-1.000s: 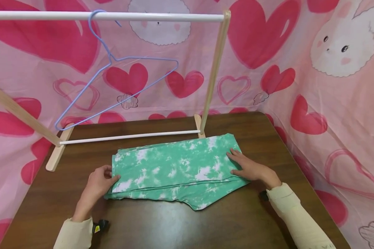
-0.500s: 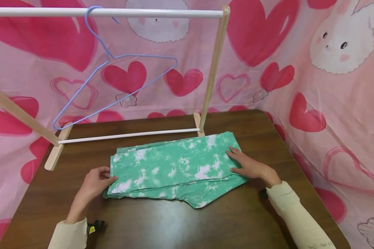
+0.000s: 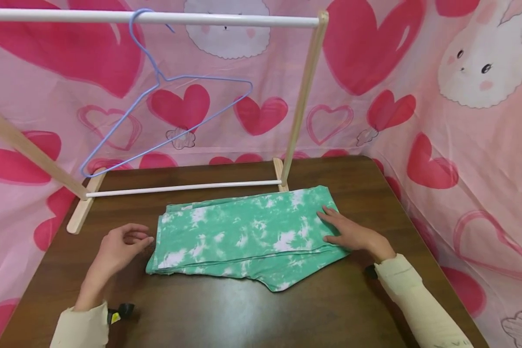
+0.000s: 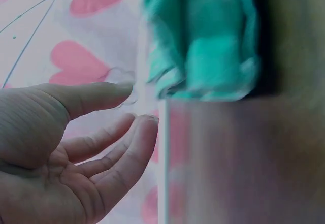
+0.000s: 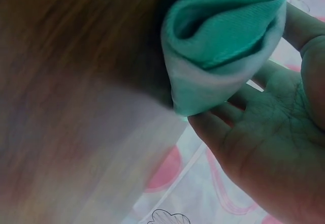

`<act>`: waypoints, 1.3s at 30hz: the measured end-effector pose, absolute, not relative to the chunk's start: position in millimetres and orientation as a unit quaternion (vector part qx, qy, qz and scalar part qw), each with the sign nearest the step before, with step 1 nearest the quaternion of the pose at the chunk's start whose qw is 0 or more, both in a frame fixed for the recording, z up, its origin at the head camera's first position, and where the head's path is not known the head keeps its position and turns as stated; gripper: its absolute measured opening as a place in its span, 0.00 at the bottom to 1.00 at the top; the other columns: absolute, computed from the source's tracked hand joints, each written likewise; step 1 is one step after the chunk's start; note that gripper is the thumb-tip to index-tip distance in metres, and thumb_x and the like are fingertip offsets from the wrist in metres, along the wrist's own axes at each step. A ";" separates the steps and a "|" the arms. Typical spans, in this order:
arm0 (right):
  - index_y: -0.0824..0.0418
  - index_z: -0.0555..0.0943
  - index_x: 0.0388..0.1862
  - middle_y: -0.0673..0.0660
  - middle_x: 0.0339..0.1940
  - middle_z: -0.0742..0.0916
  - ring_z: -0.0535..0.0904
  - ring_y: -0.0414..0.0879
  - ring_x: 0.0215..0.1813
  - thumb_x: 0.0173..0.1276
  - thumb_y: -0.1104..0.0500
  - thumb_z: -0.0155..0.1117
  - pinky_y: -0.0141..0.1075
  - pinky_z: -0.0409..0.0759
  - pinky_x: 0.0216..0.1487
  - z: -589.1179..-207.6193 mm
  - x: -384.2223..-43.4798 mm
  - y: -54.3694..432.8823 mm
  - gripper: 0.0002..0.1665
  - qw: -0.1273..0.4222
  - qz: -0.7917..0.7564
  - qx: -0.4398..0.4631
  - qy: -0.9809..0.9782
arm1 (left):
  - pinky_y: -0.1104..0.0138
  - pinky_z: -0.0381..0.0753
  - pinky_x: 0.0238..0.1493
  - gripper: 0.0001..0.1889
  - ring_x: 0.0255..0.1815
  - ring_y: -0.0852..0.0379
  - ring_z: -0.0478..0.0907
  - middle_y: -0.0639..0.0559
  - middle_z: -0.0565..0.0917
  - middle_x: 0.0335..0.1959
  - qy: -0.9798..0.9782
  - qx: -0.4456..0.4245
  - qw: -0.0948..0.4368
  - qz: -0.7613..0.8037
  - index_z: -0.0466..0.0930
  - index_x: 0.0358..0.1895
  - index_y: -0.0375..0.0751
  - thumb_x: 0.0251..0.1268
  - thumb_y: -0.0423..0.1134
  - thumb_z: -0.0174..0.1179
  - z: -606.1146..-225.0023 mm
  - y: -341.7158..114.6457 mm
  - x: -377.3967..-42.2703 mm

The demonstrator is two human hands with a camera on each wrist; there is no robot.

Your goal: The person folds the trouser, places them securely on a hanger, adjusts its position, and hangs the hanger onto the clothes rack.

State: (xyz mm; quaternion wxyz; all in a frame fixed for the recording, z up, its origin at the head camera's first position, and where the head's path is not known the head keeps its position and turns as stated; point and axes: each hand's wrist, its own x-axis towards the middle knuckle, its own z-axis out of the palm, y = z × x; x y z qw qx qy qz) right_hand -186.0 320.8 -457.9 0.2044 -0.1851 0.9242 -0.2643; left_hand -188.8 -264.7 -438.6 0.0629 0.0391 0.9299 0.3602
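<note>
Folded green-and-white tie-dye trousers (image 3: 243,232) lie lengthwise on the table, a pointed part sticking out at the near edge. Just off their left end is my left hand (image 3: 121,246), holding nothing; in the left wrist view its thumb and loosely bent fingers stand apart from the cloth. My right hand (image 3: 352,233) rests on the right end of the trousers with fingers spread. From the right wrist view, its fingers reach onto the rounded fold (image 5: 218,46) of the cloth, and their tips are hidden behind it.
Behind the trousers stands a rack with a white top rail (image 3: 226,19), wooden legs and a lower bar (image 3: 187,187). A blue hanger (image 3: 158,79) hangs from the rail. Pink heart-printed cloth (image 3: 356,53) covers the walls around the brown table (image 3: 226,314).
My left hand has let go of the left end of the trousers and drawn away to the left. The right hand stays on the right end.
</note>
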 end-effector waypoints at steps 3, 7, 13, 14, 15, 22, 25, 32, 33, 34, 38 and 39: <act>0.66 0.56 0.81 0.73 0.83 0.52 0.45 0.72 0.81 0.73 0.51 0.67 0.68 0.55 0.74 -457.0 -186.1 321.2 0.47 0.205 -0.262 -0.185 0.925 | 0.73 0.82 0.30 0.21 0.35 0.65 0.84 0.33 0.86 0.43 0.931 0.045 0.020 0.361 0.79 0.55 0.25 0.69 0.39 0.67 -429.1 -273.6 -191.3; 0.66 0.56 0.81 0.73 0.82 0.52 0.45 0.72 0.81 0.73 0.50 0.67 0.68 0.55 0.74 -458.0 -187.0 321.6 0.48 0.203 -0.259 -0.187 0.925 | 0.78 0.79 0.29 0.18 0.31 0.79 0.77 0.32 0.86 0.42 0.925 0.058 -0.033 0.374 0.80 0.53 0.25 0.69 0.36 0.67 -417.3 -284.1 -194.4; 0.64 0.57 0.82 0.71 0.83 0.52 0.45 0.71 0.82 0.73 0.51 0.66 0.67 0.56 0.74 -462.2 -186.4 323.5 0.46 0.191 -0.256 -0.187 0.929 | 0.81 0.78 0.32 0.14 0.32 0.79 0.78 0.35 0.86 0.40 0.920 0.083 -0.059 0.379 0.81 0.52 0.28 0.68 0.34 0.67 -415.0 -277.6 -193.4; 0.63 0.58 0.81 0.71 0.83 0.53 0.46 0.70 0.82 0.73 0.52 0.67 0.67 0.56 0.75 -462.7 -185.7 323.4 0.45 0.187 -0.257 -0.186 0.930 | 0.81 0.78 0.33 0.14 0.32 0.78 0.78 0.37 0.86 0.40 0.921 0.090 -0.057 0.375 0.82 0.51 0.29 0.68 0.34 0.67 -416.4 -273.2 -192.7; 0.63 0.60 0.81 0.71 0.83 0.54 0.47 0.70 0.82 0.73 0.53 0.67 0.67 0.57 0.74 -463.1 -185.0 322.9 0.43 0.179 -0.254 -0.193 0.931 | 0.81 0.78 0.34 0.13 0.33 0.76 0.78 0.38 0.87 0.39 0.921 0.098 -0.053 0.373 0.82 0.51 0.30 0.67 0.34 0.67 -418.2 -268.1 -192.0; 0.58 0.80 0.66 0.60 0.66 0.80 0.73 0.59 0.68 0.69 0.54 0.72 0.60 0.72 0.69 -460.5 -178.8 315.3 0.28 0.138 -0.256 -0.221 0.931 | 0.70 0.84 0.37 0.12 0.34 0.63 0.80 0.51 0.87 0.37 0.915 0.227 0.004 0.333 0.87 0.44 0.38 0.55 0.28 0.75 -431.1 -226.0 -188.8; 0.56 0.85 0.57 0.52 0.53 0.86 0.80 0.49 0.55 0.64 0.53 0.76 0.51 0.80 0.61 -458.2 -176.6 311.8 0.23 0.136 -0.273 -0.233 0.923 | 0.67 0.84 0.37 0.12 0.34 0.61 0.79 0.56 0.86 0.35 0.912 0.267 0.040 0.310 0.89 0.39 0.43 0.51 0.30 0.77 -435.8 -213.0 -187.9; 0.54 0.88 0.46 0.46 0.42 0.88 0.80 0.40 0.42 0.61 0.58 0.78 0.37 0.84 0.49 -457.1 -171.2 309.1 0.14 0.153 -0.287 -0.268 0.907 | 0.67 0.80 0.37 0.10 0.36 0.63 0.76 0.64 0.84 0.34 0.915 0.289 0.088 0.266 0.89 0.35 0.52 0.50 0.41 0.80 -444.3 -198.6 -180.4; 0.53 0.88 0.45 0.45 0.41 0.88 0.80 0.40 0.42 0.62 0.59 0.78 0.36 0.84 0.49 -457.2 -171.0 309.3 0.12 0.155 -0.285 -0.270 0.907 | 0.67 0.81 0.37 0.10 0.36 0.62 0.76 0.64 0.84 0.35 0.917 0.288 0.091 0.259 0.89 0.35 0.53 0.50 0.42 0.80 -444.5 -197.4 -179.4; 0.53 0.89 0.44 0.45 0.41 0.88 0.80 0.39 0.41 0.62 0.59 0.77 0.37 0.84 0.49 -457.1 -171.0 309.3 0.11 0.157 -0.282 -0.271 0.907 | 0.67 0.81 0.38 0.10 0.36 0.62 0.76 0.64 0.84 0.35 0.920 0.285 0.092 0.253 0.89 0.35 0.53 0.50 0.42 0.80 -444.8 -196.7 -178.6; 0.53 0.90 0.43 0.44 0.39 0.88 0.80 0.37 0.40 0.65 0.62 0.74 0.37 0.84 0.48 -456.3 -171.0 309.3 0.08 0.158 -0.276 -0.275 0.907 | 0.66 0.82 0.39 0.07 0.36 0.63 0.77 0.65 0.83 0.34 0.918 0.300 0.088 0.242 0.89 0.33 0.53 0.52 0.40 0.79 -445.5 -194.8 -177.1; 0.53 0.90 0.42 0.44 0.38 0.88 0.80 0.36 0.40 0.65 0.62 0.74 0.37 0.84 0.48 -456.1 -171.0 309.2 0.08 0.155 -0.274 -0.277 0.908 | 0.66 0.82 0.39 0.07 0.36 0.63 0.77 0.66 0.83 0.33 0.917 0.307 0.084 0.241 0.89 0.33 0.53 0.53 0.39 0.78 -445.8 -194.4 -177.0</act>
